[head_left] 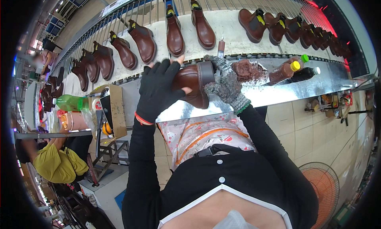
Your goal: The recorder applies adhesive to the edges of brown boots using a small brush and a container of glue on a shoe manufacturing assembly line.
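A glossy brown ankle boot (pixel 190 83) lies on its side above the metal ledge's near edge, between my hands. My left hand (pixel 158 80), in a black glove with bare fingertips, spans the boot's toe end, thumb on the upper and fingers spread across it. My right hand (pixel 228 84), in a grey knitted glove, grips the boot at its dark sole. Just right of that glove sits a brown-stained, crumpled sponge or cloth (pixel 249 71) on a white sheet. Behind the boot stands a small bottle (pixel 221 46) of brown liquid with a needle-like tip.
Brown boots (pixel 176 34) line the roller conveyor (pixel 234 17) beyond the ledge (pixel 317 84). Capped bottles (pixel 283 73) lie on the right. A cardboard box (pixel 117 106), green bottle (pixel 70 103) and pink jug (pixel 74 121) stand left, near a seated co-worker (pixel 59 164). An orange fan (pixel 319 185) is lower right.
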The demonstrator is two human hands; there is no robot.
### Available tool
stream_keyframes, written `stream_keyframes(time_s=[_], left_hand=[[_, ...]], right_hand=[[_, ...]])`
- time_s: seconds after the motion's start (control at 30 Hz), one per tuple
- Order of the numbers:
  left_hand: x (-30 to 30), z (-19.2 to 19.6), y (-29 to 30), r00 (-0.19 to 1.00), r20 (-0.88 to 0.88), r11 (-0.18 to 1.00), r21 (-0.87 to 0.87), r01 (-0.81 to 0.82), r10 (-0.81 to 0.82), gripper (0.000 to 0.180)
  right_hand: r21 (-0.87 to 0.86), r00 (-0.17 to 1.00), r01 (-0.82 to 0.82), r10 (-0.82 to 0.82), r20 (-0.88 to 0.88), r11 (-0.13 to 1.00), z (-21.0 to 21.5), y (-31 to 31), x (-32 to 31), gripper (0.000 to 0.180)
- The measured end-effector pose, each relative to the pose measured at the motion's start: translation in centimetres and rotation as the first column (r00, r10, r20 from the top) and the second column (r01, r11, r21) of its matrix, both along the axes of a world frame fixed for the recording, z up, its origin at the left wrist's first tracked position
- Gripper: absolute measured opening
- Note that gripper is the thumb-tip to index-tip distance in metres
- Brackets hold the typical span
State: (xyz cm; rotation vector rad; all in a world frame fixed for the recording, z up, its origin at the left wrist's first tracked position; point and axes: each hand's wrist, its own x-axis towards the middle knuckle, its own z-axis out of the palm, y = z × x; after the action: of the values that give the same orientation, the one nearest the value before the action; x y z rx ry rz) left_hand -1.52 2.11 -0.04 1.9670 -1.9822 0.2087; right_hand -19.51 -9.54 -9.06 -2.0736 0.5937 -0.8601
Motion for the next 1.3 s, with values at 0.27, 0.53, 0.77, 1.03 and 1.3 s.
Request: stream_keyframes(time_s=[0.27, 0.53, 0.77, 1.03, 1.3], left_hand=[[0.3, -1.0, 0.6, 0.999, -0.034, 0.996, 0.084, 0.034, -0.032, 0.077], [2.1, -4.3, 0.1, 0.949, 0.068, 0.952, -0.014, -0.307, 0.307, 0.065], [12.5, -7.9, 2.1, 0.721, -0.469, 0.851, 0.398, -0.343, 0.510, 0.045], [12.6, -16.1, 13.8, 0.524, -0.705, 0.872, 0.452, -0.187, 0.477, 0.069], [8.7, -11.1, 3.5, 0.491, -0.754, 0.886, 0.266, -0.380, 0.437, 0.049]], right_hand=[[0.095, 0.999, 0.027, -0.030, 0.028, 0.995, -0.6, 0.9, -0.4, 0.066], [0.685, 0.947, 0.073, -0.265, 0.179, 0.725, -9.3, 3.6, -8.1, 0.038], [0.993, 0.623, -0.113, -0.780, 0.057, -0.018, -10.9, 6.3, -11.9, 0.059], [0.174, 0.798, 0.588, -0.532, -0.283, 0.790, -12.7, 1.5, -12.5, 0.028], [-0.070, 0.757, 0.488, -0.462, -0.463, 0.870, -13.4, -1.5, -11.8, 0.028]])
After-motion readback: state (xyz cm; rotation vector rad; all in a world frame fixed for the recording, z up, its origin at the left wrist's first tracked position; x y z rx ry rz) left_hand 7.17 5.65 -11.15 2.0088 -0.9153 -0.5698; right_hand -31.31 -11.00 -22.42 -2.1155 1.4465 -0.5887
